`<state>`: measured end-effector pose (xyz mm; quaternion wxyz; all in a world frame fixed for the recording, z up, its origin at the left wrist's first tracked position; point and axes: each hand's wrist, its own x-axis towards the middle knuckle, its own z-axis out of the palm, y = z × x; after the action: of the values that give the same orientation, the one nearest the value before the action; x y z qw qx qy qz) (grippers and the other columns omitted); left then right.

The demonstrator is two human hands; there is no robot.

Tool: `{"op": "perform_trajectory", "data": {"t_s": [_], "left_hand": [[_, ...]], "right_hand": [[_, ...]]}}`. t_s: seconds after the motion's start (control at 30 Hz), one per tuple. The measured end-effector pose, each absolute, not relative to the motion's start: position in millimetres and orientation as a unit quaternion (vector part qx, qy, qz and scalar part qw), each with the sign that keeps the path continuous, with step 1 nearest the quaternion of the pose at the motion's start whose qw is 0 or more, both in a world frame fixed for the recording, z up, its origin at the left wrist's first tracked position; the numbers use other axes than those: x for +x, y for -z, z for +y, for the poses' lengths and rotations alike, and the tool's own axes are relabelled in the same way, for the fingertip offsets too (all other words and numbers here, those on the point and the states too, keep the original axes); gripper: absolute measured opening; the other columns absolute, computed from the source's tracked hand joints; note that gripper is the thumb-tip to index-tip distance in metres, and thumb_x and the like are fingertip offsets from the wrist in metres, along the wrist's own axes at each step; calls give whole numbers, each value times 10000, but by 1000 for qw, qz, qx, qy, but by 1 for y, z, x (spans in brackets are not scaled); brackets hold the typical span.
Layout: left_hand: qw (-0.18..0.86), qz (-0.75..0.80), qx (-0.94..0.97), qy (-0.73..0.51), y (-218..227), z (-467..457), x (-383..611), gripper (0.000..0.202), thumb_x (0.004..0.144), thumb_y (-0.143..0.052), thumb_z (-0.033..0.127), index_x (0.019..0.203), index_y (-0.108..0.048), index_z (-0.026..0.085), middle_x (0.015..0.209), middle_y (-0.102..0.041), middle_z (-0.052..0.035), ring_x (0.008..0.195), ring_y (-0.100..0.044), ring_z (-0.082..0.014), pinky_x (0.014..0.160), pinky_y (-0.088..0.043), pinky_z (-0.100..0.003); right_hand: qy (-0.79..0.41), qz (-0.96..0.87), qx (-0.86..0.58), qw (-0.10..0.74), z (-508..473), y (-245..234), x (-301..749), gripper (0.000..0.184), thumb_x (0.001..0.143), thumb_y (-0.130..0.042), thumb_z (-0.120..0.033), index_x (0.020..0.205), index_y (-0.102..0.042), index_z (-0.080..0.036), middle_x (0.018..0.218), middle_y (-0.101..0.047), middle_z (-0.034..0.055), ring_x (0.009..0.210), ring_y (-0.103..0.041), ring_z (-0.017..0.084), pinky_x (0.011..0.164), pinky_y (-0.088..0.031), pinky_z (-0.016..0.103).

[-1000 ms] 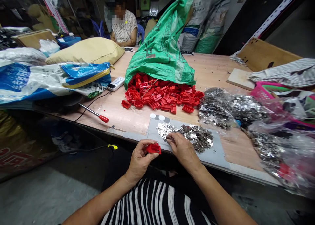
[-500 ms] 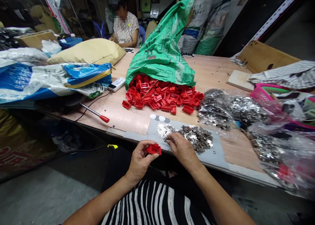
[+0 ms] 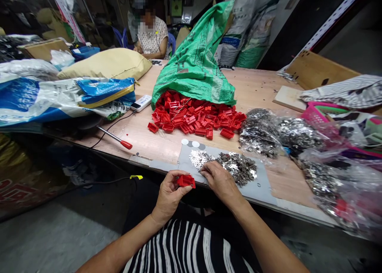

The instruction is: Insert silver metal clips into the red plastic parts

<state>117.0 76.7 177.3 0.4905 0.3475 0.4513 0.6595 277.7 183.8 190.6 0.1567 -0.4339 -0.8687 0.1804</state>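
Note:
My left hand [image 3: 169, 193] holds a small red plastic housing [image 3: 185, 180] between thumb and fingers, just off the near edge of the table. My right hand [image 3: 220, 180] rests on the near edge of a pile of small shiny metal clips [image 3: 235, 166] that lies on a grey sheet [image 3: 262, 187]; its fingertips are pinched together among the clips, and what they hold is too small to make out. A heap of the same red housings [image 3: 197, 117] spills from a green woven sack [image 3: 197, 62] in the middle of the wooden table [image 3: 155, 143].
Clear bags of metal clips [image 3: 268, 131] lie to the right, with a pink basket [image 3: 316, 112] behind them. At left are a blue-and-white sack [image 3: 59, 98], a red-handled tool [image 3: 117, 139] and a white remote-like device [image 3: 141, 102]. Another person [image 3: 151, 34] sits at the far end.

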Motion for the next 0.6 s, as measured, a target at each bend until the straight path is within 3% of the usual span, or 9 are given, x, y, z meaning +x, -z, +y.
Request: {"op": "perform_trajectory", "data": {"t_s": [0.37, 0.6], "left_hand": [[551, 416, 228, -687, -176, 80, 118, 366, 708, -759, 166, 1043, -621, 213, 994, -683, -11, 912, -630, -126, 876, -478, -264], [580, 415, 200, -672, -184, 83, 121, 443, 706, -762, 211, 1132, -640, 208, 976, -691, -29, 901, -627, -140, 855, -473, -264]], "right_hand": [[-248, -833, -441, 226, 180, -199, 285, 52, 902, -457, -232, 872, -498, -221, 778, -637, 11, 688, -599, 166, 639, -432, 274], [-310, -840, -378, 237, 160, -220, 283, 94, 880, -491, -174, 896, -572, -219, 806, -658, 4, 668, -591, 139, 627, -450, 247]]}}
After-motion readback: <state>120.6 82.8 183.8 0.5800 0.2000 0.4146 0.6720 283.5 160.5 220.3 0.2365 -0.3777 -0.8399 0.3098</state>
